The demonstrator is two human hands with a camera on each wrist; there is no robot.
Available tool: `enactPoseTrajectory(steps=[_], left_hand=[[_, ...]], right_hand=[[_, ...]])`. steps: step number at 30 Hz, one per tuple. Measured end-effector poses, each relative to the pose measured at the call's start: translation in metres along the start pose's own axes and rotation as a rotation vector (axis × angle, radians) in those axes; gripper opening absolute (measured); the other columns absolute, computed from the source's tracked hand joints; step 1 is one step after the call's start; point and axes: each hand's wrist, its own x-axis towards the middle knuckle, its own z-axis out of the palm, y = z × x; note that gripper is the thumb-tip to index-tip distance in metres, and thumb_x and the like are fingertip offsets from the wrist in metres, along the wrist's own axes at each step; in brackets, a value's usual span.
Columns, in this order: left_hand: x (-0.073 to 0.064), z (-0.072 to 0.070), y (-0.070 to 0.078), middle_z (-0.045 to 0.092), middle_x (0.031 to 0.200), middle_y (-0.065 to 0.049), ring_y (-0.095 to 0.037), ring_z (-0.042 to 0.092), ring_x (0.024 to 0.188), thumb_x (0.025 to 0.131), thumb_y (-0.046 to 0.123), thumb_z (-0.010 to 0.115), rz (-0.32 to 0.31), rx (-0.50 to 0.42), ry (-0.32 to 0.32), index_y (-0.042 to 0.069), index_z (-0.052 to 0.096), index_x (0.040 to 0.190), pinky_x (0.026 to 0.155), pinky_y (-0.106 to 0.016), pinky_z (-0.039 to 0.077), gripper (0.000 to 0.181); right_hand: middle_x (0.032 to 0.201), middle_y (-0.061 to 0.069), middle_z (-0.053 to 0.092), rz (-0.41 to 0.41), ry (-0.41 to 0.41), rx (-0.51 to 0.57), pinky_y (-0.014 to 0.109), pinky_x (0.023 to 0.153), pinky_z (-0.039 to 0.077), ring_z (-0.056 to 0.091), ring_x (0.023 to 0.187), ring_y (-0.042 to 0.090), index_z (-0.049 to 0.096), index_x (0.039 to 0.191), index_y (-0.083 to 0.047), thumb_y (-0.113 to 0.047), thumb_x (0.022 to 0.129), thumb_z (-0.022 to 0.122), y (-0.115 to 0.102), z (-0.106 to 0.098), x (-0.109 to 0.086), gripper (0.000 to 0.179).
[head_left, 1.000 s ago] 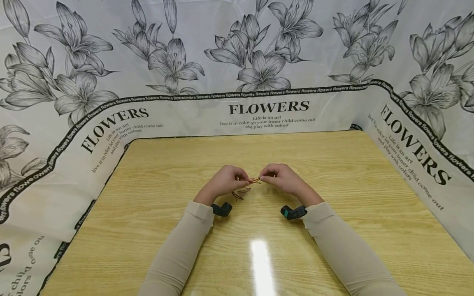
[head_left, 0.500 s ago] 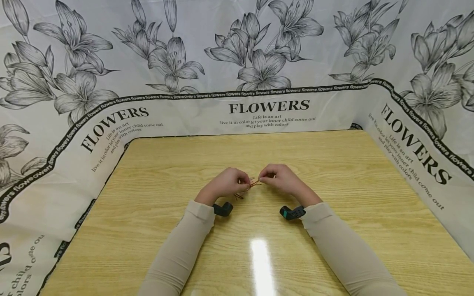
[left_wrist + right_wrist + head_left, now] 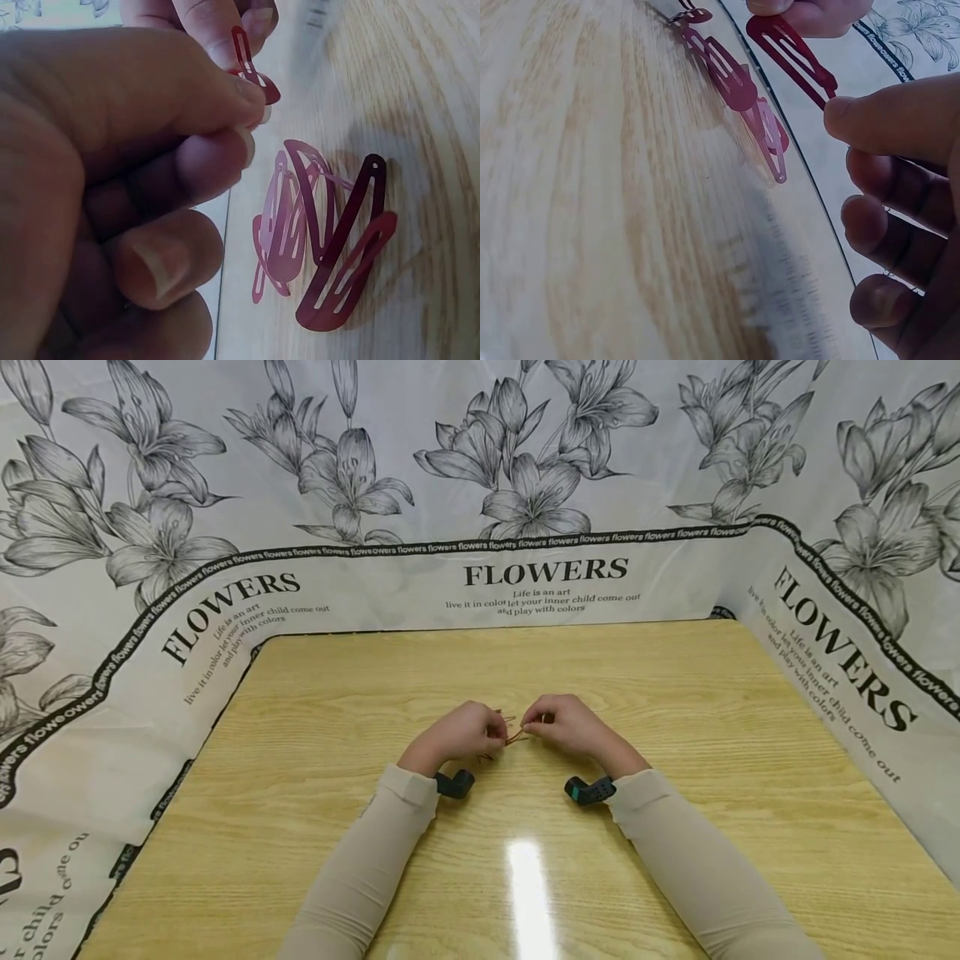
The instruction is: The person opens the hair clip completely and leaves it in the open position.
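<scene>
A red snap hair clip is stretched between my hands above the wooden table. My right hand pinches its narrow end between thumb and finger, seen closely in the right wrist view. At the wide end, the thumb and finger of my left hand pinch it; in the left wrist view they cover part of the red clip. Below the hands lies a loose cluster of several snap clips, among them a dark red clip and a pink clip, some overlapping.
The wooden table spreads around both hands, with a bright reflection near the front. White cloth with flower prints and lettering stands along its back and sides. A dark wrist camera mount sits at the right cuff, another at the left.
My left hand has shifted slightly right and down, and my right hand slightly left, so the gap between them is narrower. Both keep pinching; the clips' visible part below the left hand has shrunk.
</scene>
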Motion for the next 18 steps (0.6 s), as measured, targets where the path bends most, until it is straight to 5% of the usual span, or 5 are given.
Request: enactPoseTrajectory(steps=[8,11,15,18], left_hand=[[0.0019,0.002,0.0023,0.064,0.067,0.005,-0.005,0.055,0.054,0.092,0.012,0.061,0.012,0.07,-0.017,0.009,0.073,0.084,0.074,-0.028,0.052,0.015],[0.0031,0.0033,0.0024,0.064,0.067,0.006,-0.005,0.054,0.055,0.092,0.013,0.062,0.015,0.094,-0.019,0.01,0.074,0.084,0.088,-0.03,0.052,0.014],[0.0048,0.005,0.0016,0.064,0.068,0.007,-0.004,0.053,0.057,0.091,0.014,0.063,0.033,0.133,-0.016,0.012,0.074,0.084,0.11,-0.027,0.037,0.013],[0.0052,0.0064,0.0012,0.064,0.07,0.007,-0.004,0.052,0.058,0.091,0.014,0.063,0.028,0.144,-0.017,0.013,0.074,0.084,0.1,-0.026,0.046,0.013]], right_hand=[[0.091,0.0,0.067,0.022,-0.011,-0.022,0.03,0.068,0.045,0.053,0.073,0.014,0.073,0.096,-0.017,-0.021,0.092,0.067,0.0001,0.002,0.0003,0.008],[0.091,-0.001,0.067,0.032,-0.016,-0.034,0.03,0.069,0.045,0.053,0.074,0.013,0.073,0.096,-0.018,-0.021,0.092,0.067,-0.0003,0.0022,0.0005,0.008],[0.093,-0.001,0.068,0.054,-0.023,-0.037,0.031,0.072,0.046,0.055,0.077,0.013,0.073,0.096,-0.019,-0.021,0.092,0.067,-0.0007,0.0028,0.0005,0.008],[0.094,-0.002,0.068,0.067,-0.025,-0.043,0.032,0.075,0.047,0.057,0.08,0.013,0.073,0.096,-0.02,-0.022,0.092,0.066,0.0001,0.0044,0.0005,0.008]])
